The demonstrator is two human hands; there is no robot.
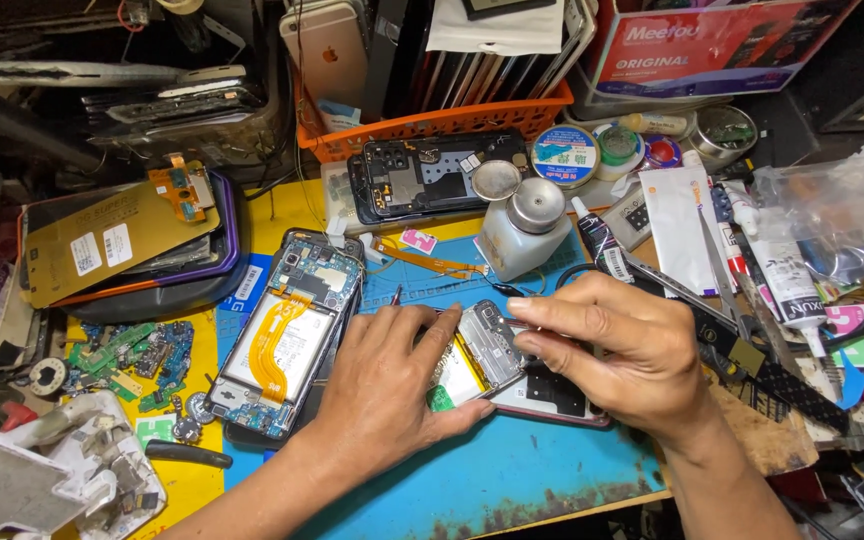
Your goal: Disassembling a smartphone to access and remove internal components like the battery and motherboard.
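Lying on the blue mat (pixel 512 470) near the front of the bench, an opened phone (pixel 497 365) with its back removed sits between both hands, its metal inner frame and a yellow-green part showing. The left hand (pixel 387 385) rests flat over the phone's near end, fingers (pixel 422 325) stretched out and pressing on it rather than curled round it. The right hand (pixel 617 345) comes in from the right, thumb and forefinger pinched together on something small at the phone's upper edge; what they pinch is too small to tell. Just left of the hands lies a second opened phone (pixel 287 335) with an orange flex cable across its battery. Behind the hands stand a white solvent bottle with a metal top (pixel 524 232) and a black phone frame (pixel 432 178) before an orange basket (pixel 432 122). Green circuit scraps (pixel 132 358) lie far left on the yellow surface.
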